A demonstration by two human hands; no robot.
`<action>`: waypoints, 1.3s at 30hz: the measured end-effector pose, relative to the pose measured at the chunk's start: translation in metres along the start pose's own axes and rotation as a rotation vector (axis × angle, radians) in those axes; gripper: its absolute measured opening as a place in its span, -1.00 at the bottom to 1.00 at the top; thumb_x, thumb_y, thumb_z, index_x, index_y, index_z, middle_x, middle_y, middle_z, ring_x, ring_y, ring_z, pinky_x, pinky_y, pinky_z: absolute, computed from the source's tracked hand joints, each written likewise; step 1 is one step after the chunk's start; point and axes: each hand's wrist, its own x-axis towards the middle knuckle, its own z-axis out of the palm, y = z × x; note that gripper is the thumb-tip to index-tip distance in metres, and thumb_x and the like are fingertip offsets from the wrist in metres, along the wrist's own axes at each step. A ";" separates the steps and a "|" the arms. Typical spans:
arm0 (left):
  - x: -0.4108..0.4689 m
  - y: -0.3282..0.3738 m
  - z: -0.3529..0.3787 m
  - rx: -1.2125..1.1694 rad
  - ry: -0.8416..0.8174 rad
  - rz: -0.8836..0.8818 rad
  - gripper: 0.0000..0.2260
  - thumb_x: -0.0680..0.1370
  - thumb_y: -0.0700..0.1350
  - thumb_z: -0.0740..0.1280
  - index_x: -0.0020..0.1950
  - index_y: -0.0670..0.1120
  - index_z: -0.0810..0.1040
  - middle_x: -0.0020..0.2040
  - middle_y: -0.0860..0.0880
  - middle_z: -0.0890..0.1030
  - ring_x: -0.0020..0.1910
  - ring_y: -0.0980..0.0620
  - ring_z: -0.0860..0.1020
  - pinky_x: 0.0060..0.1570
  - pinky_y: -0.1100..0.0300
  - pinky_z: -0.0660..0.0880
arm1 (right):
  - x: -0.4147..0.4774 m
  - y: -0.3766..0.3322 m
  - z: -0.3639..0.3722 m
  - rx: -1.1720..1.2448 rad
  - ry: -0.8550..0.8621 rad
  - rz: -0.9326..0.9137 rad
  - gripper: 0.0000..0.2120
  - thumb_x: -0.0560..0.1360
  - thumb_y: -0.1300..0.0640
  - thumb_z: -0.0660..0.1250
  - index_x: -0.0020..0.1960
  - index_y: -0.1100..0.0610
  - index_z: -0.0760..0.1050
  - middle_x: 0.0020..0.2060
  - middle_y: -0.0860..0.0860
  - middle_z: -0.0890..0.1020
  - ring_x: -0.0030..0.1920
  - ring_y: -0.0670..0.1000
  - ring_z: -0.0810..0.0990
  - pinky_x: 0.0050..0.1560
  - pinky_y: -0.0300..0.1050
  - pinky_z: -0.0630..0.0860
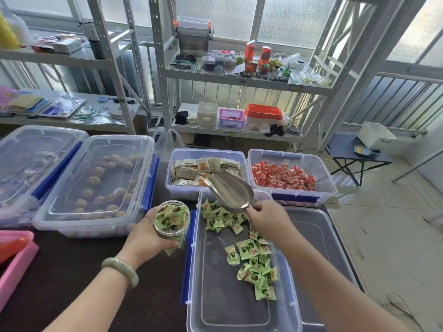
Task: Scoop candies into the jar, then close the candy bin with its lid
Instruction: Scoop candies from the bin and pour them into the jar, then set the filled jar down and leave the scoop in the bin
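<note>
- Metal scoop [230, 190], empty, pinched by handle in right grip [266, 218] above candy bin [196, 271].
- Jar [171, 222], full of green candies [254, 259], clasped in left grip [148, 238] just beside bin, over desk [96, 271].

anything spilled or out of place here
Nothing stands out. The green candies all lie inside the open bin, none on the table. The left hand holds the jar upright and nearly full; the right hand holds an empty scoop above the bin.
</note>
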 end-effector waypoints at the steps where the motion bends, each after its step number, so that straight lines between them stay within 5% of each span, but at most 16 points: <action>1: 0.000 -0.001 0.001 0.005 0.011 0.002 -0.24 0.02 -0.06 0.64 0.16 0.11 0.44 -0.01 0.15 0.60 0.01 0.20 0.53 0.04 0.21 0.40 | 0.001 0.014 0.012 0.044 0.004 0.070 -0.71 0.52 0.05 0.23 -0.28 0.18 0.55 -0.43 0.04 0.53 -0.43 0.02 0.45 -0.38 -0.16 0.35; 7: -0.003 -0.012 0.012 -0.024 0.096 -0.032 -0.30 0.03 -0.14 0.65 0.08 0.12 0.45 -0.09 0.20 0.58 -0.06 0.20 0.54 -0.04 0.24 0.40 | 0.001 0.078 0.095 0.447 0.026 0.473 -0.82 0.46 0.18 0.21 -0.29 0.19 0.47 -0.29 0.17 0.56 -0.20 0.18 0.57 -0.18 0.05 0.47; 12: 0.000 -0.022 0.022 -0.038 0.115 -0.064 -0.26 0.07 -0.13 0.64 0.20 0.00 0.46 0.05 0.04 0.60 0.06 0.05 0.55 0.14 0.03 0.46 | 0.004 0.093 0.132 0.511 0.033 0.583 -0.84 0.49 0.15 0.20 -0.09 0.22 0.49 -0.12 0.22 0.54 0.04 0.28 0.58 0.14 0.19 0.48; 16: -0.001 -0.027 0.029 -0.049 0.139 -0.115 -0.20 0.08 -0.13 0.65 0.26 0.02 0.41 0.06 0.06 0.59 0.07 0.06 0.52 0.13 0.09 0.42 | 0.002 0.082 0.134 0.551 0.066 0.585 -0.78 0.43 0.23 0.20 -0.04 0.28 0.56 -0.08 0.27 0.65 -0.02 0.26 0.62 -0.04 0.06 0.53; 20: 0.000 -0.028 0.030 -0.075 0.159 -0.120 -0.21 0.07 -0.14 0.65 0.24 0.03 0.41 0.02 0.08 0.59 0.03 0.08 0.52 0.08 0.15 0.41 | -0.001 0.073 0.124 0.443 0.026 0.551 -0.87 0.41 0.21 0.25 -0.18 0.15 0.58 -0.28 0.07 0.62 -0.23 0.11 0.55 -0.28 -0.12 0.39; 26: 0.006 -0.038 0.025 -0.042 0.181 -0.144 -0.17 0.09 -0.12 0.65 0.28 0.01 0.36 0.11 0.03 0.55 0.13 0.02 0.49 0.20 0.05 0.39 | 0.002 0.075 0.121 0.399 -0.006 0.538 -0.90 0.43 0.17 0.35 -0.26 0.07 0.51 -0.25 0.10 0.63 -0.17 0.15 0.59 -0.13 -0.05 0.51; 32: 0.004 -0.048 0.020 -0.040 0.205 -0.200 -0.07 0.13 -0.10 0.64 0.38 0.03 0.21 0.26 -0.07 0.47 0.23 -0.09 0.45 0.25 0.02 0.33 | 0.002 0.076 0.121 0.438 -0.079 0.526 -0.76 0.37 0.33 0.29 -0.39 0.07 0.55 -0.26 0.17 0.65 -0.23 0.16 0.60 -0.22 -0.04 0.52; 36: -0.001 -0.045 0.020 -0.064 0.172 -0.237 0.08 0.17 -0.08 0.63 0.44 0.20 -0.05 0.37 -0.12 0.37 0.31 -0.15 0.37 0.29 -0.06 0.31 | -0.001 0.074 0.121 0.425 -0.117 0.475 -0.79 0.38 0.34 0.25 -0.26 0.14 0.62 -0.23 0.16 0.64 -0.20 0.12 0.54 -0.21 -0.11 0.42; 39: -0.011 -0.039 0.019 -0.075 0.257 -0.199 0.00 0.21 0.00 0.60 0.42 0.20 -0.01 0.39 -0.15 0.32 0.33 -0.15 0.35 0.29 -0.10 0.31 | -0.003 0.072 0.119 0.357 -0.105 0.442 -0.77 0.38 0.31 0.23 -0.08 0.21 0.64 -0.17 0.18 0.67 -0.15 0.17 0.59 -0.21 -0.14 0.41</action>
